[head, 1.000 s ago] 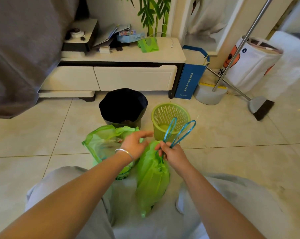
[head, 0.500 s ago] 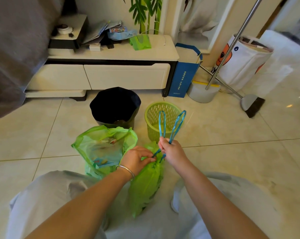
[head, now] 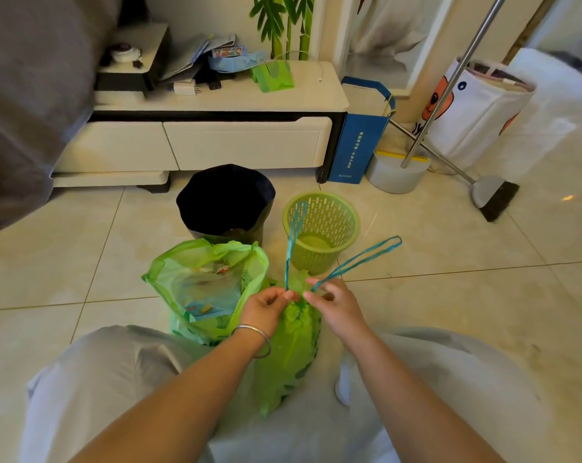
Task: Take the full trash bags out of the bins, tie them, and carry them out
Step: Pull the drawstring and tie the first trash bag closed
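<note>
A cinched green trash bag (head: 291, 349) stands on the floor between my knees. Two blue drawstring loops rise from its gathered neck. My left hand (head: 267, 305) pinches the left drawstring loop (head: 294, 242), which stands upright. My right hand (head: 336, 304) pinches the right drawstring loop (head: 359, 260), which slants off to the right. A second green trash bag (head: 202, 289) sits to the left, its mouth open and rubbish showing inside. Behind them stand a bin with a black liner (head: 226, 202) and an unlined green basket bin (head: 321, 225).
A low white cabinet (head: 216, 142) runs along the back wall, with a blue paper bag (head: 356, 142) beside it. A broom (head: 493, 195) and a white round base lie at the right. Grey fabric (head: 32, 95) hangs at the left. Tiled floor (head: 466, 295) spreads to the right.
Both loops were held together in my right hand. My left hand has taken one loop, and the two loops are now drawn apart to left and right.
</note>
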